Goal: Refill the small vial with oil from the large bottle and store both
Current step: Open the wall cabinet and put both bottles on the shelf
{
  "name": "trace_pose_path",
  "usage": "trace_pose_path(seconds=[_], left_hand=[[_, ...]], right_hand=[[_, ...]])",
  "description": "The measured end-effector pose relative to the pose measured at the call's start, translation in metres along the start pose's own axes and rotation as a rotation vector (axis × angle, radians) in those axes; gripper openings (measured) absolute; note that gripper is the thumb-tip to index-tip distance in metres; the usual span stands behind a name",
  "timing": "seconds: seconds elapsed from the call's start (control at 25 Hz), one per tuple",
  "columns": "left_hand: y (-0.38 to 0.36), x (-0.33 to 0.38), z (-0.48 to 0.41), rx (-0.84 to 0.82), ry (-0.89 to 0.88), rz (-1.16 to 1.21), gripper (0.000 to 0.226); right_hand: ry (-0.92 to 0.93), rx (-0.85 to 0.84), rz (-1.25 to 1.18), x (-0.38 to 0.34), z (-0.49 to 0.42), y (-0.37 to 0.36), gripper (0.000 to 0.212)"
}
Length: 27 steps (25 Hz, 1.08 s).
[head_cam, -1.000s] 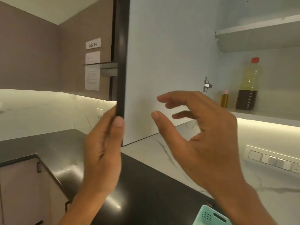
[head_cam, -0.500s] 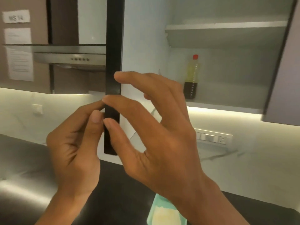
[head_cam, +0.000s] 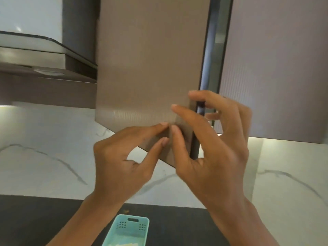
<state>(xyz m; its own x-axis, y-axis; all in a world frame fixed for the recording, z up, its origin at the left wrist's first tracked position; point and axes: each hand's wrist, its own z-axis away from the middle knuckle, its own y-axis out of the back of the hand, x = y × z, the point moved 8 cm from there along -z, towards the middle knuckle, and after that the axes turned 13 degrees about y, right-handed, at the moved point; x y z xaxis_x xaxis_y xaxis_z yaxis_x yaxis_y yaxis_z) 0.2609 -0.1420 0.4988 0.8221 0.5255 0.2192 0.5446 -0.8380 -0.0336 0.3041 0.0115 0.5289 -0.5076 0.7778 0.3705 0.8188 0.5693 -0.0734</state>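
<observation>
The large oil bottle and the small vial are out of sight behind the brown cabinet door (head_cam: 150, 68), which stands almost shut with only a narrow dark gap along its right edge. My right hand (head_cam: 218, 157) grips the door's lower right corner, thumb and forefinger on the front face and the other fingers curled behind the edge. My left hand (head_cam: 120, 160) holds nothing; its spread fingertips rest on the door's front face close to the same corner.
A neighbouring brown cabinet door (head_cam: 275, 68) hangs to the right. A steel range hood (head_cam: 35, 55) juts out at the left. Below lie the white marble backsplash (head_cam: 44, 148) and the dark countertop (head_cam: 35, 219), with a teal plastic basket (head_cam: 131, 228) at the front.
The cabinet door has swung from wide open to nearly shut, hiding the shelf with the bottle and vial. Both hands moved right with the door's lower corner.
</observation>
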Motion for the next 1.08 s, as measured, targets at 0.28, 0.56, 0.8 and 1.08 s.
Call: trace_pose_path(seconds=[0.28, 0.56, 0.8, 1.08], left_hand=[[-0.12, -0.081, -0.026, -0.082, 0.061, -0.144, 0.063], [-0.195, -0.136, -0.04, -0.082, 0.029, -0.399, 0.071], [-0.241, -0.167, -0.046, -0.128, -0.03, -0.612, 0.078], [-0.26, -0.187, -0.049, -0.157, -0.098, -0.785, 0.08]], right_hand=[[0.071, -0.245, 0.265, 0.11, 0.066, -0.038, 0.039], [0.086, -0.509, 0.42, 0.194, 0.106, -0.104, 0.062], [-0.003, -0.649, 0.422, 0.24, 0.126, -0.159, 0.071], [-0.032, -0.658, 0.396, 0.255, 0.137, -0.181, 0.07]])
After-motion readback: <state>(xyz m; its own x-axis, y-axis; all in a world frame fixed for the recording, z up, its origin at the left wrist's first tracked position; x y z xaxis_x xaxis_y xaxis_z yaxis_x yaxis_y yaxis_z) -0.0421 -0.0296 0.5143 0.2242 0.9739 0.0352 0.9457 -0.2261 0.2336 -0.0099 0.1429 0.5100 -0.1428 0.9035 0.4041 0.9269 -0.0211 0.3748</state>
